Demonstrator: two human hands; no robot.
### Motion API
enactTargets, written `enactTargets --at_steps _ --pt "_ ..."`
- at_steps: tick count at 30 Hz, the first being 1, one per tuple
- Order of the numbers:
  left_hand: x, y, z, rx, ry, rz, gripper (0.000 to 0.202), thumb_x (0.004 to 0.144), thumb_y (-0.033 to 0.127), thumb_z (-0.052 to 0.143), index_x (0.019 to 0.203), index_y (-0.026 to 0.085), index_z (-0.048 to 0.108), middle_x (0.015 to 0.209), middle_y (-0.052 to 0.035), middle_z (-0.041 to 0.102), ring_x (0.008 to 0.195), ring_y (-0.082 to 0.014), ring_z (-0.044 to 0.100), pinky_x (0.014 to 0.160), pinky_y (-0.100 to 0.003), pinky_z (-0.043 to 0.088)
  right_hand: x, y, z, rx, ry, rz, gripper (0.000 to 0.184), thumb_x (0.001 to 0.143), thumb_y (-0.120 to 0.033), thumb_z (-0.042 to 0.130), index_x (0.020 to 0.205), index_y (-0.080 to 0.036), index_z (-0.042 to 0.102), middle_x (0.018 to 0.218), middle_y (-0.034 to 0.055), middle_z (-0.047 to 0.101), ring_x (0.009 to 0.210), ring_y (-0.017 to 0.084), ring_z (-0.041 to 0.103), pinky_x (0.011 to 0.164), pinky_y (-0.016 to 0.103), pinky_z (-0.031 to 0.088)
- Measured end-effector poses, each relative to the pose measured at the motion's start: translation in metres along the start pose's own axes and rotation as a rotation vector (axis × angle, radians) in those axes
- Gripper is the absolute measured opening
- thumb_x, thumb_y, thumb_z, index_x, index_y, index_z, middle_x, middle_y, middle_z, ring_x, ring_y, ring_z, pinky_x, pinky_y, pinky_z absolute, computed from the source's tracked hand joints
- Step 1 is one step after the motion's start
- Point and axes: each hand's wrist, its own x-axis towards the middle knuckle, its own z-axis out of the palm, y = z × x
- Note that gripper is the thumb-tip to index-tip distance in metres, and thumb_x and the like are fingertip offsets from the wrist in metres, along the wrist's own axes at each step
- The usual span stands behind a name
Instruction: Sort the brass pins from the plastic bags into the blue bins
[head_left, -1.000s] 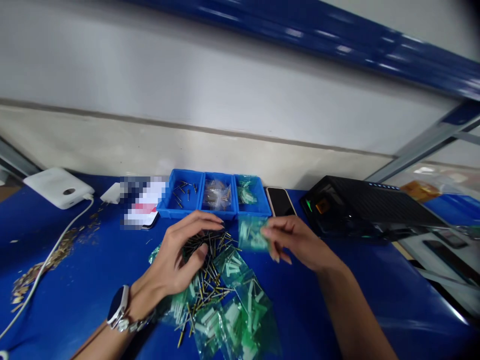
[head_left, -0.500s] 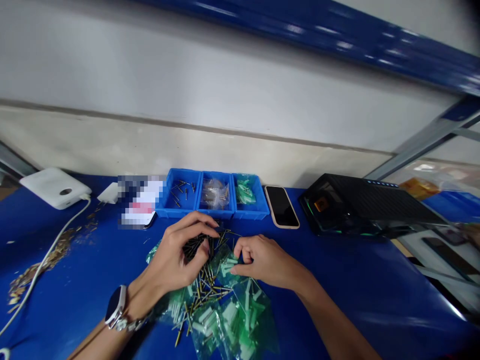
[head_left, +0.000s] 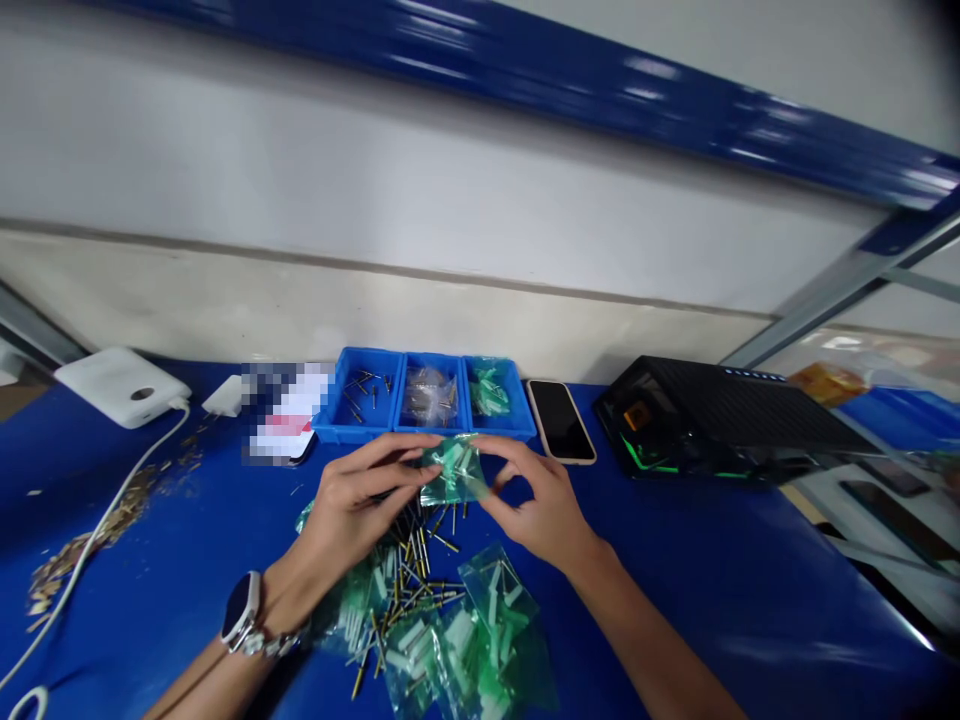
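Between my two hands hangs a small green plastic bag [head_left: 454,472] with pale green-white pieces inside. My left hand [head_left: 365,497] pinches its left side with thumb and fingers. At the right side, my right hand [head_left: 537,497] pinches the other edge. Below lies a loose pile of thin metal rods with brass-coloured ends [head_left: 420,580], partly hidden behind my left hand. More filled green bags [head_left: 495,640] lie nearest me, with white and green sleeves inside. Another green bag [head_left: 352,605] sits beside my left wrist.
Behind my hands stand three joined blue bins [head_left: 345,435] holding rods, a clear bag and green bags. A phone [head_left: 561,422] and black device [head_left: 720,420] are to the right. Leftward are a white power bank [head_left: 124,388], its cable [head_left: 112,510] and brown debris [head_left: 75,560].
The green bag has come up off the pile and is now held between both hands. My left hand has closed from a loose curl onto its edge.
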Motion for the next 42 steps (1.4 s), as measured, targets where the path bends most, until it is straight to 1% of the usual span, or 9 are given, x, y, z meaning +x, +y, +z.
enactTargets --at_steps 3,8,13,17,22,28,32,36,42 --pt "0.001 0.004 -0.001 0.024 -0.026 -0.007 0.023 0.09 0.008 0.06 0.101 0.023 0.074 0.121 -0.0065 0.068 0.109 -0.0194 0.067 0.094 -0.04 0.058 0.004 -0.005 -0.01 0.041 -0.057 0.009 0.022 0.089 -0.024 0.062 0.11 -0.027 0.069 0.113 0.0056 0.07 0.072 0.016 0.065 0.066 0.032 0.055" --pt "0.0 0.008 -0.005 0.105 -0.07 -0.074 0.028 0.087 0.011 0.056 0.109 0.02 0.07 0.116 -0.0089 0.069 0.107 -0.0224 0.066 0.09 -0.042 0.056 0.015 -0.004 -0.036 0.342 -0.461 0.468 0.03 0.091 -0.041 0.062 0.071 -0.019 0.065 0.053 -0.0016 0.06 0.046 0.01 0.051 0.046 0.022 0.042" --pt "0.001 0.009 -0.008 0.135 -0.009 -0.07 0.021 0.086 0.012 0.054 0.097 0.019 0.07 0.109 -0.0082 0.068 0.101 -0.0217 0.065 0.084 -0.039 0.054 0.021 0.012 -0.048 0.483 -0.135 0.702 0.037 0.092 -0.052 0.056 0.088 -0.016 0.067 0.073 0.0063 0.072 0.045 0.01 0.057 0.037 0.021 0.034" --pt "0.001 0.01 -0.008 0.142 -0.011 -0.077 0.019 0.086 0.012 0.054 0.094 0.018 0.07 0.107 -0.0078 0.066 0.099 -0.0211 0.065 0.082 -0.037 0.052 0.015 0.008 -0.054 0.36 -0.454 0.646 0.04 0.088 -0.053 0.061 0.101 -0.016 0.068 0.072 0.0051 0.071 0.05 0.012 0.059 0.044 0.023 0.038" --pt "0.001 0.011 -0.008 0.134 -0.037 -0.077 0.019 0.086 0.012 0.053 0.092 0.018 0.07 0.107 -0.0078 0.066 0.097 -0.0205 0.064 0.081 -0.036 0.052 0.001 -0.01 -0.048 -0.045 -0.833 0.441 0.061 0.054 -0.038 0.09 0.11 -0.028 0.067 0.089 -0.0003 0.062 0.077 0.017 0.058 0.061 0.026 0.038" --pt "0.001 0.011 -0.008 0.147 -0.048 -0.088 0.018 0.086 0.014 0.054 0.09 0.019 0.071 0.106 -0.008 0.067 0.097 -0.021 0.065 0.082 -0.037 0.054 0.002 -0.01 -0.029 -0.033 -0.749 0.445 0.018 0.067 -0.027 0.081 0.075 -0.022 0.066 0.062 -0.0055 0.048 0.057 0.011 0.044 0.054 0.025 0.028" --pt "0.001 0.009 -0.004 0.158 -0.097 -0.174 0.017 0.088 0.021 0.06 0.101 0.02 0.07 0.109 -0.008 0.068 0.098 -0.0211 0.067 0.083 -0.038 0.056 0.01 -0.009 -0.021 0.208 -0.389 0.461 0.014 0.083 -0.031 0.069 0.079 -0.021 0.061 0.06 -0.007 0.042 0.053 0.009 0.038 0.052 0.024 0.031" --pt "0.0 0.002 0.003 0.067 -0.157 -0.291 0.025 0.087 0.03 0.067 0.111 0.021 0.07 0.104 -0.0074 0.072 0.082 -0.0174 0.07 0.069 -0.031 0.06 0.01 -0.012 -0.009 0.18 -0.118 0.409 0.015 0.085 -0.035 0.068 0.083 -0.021 0.063 0.07 -0.0033 0.052 0.053 0.009 0.042 0.049 0.024 0.035" --pt "0.0 0.002 0.0 0.099 0.016 -0.074 0.024 0.093 0.012 0.056 0.1 0.024 0.075 0.111 -0.0065 0.072 0.101 -0.0182 0.069 0.084 -0.034 0.06 0.004 -0.016 -0.002 0.095 -0.065 0.134 0.032 0.085 -0.02 0.062 0.117 -0.027 0.063 0.116 0.0058 0.064 0.086 0.019 0.065 0.066 0.03 0.055"
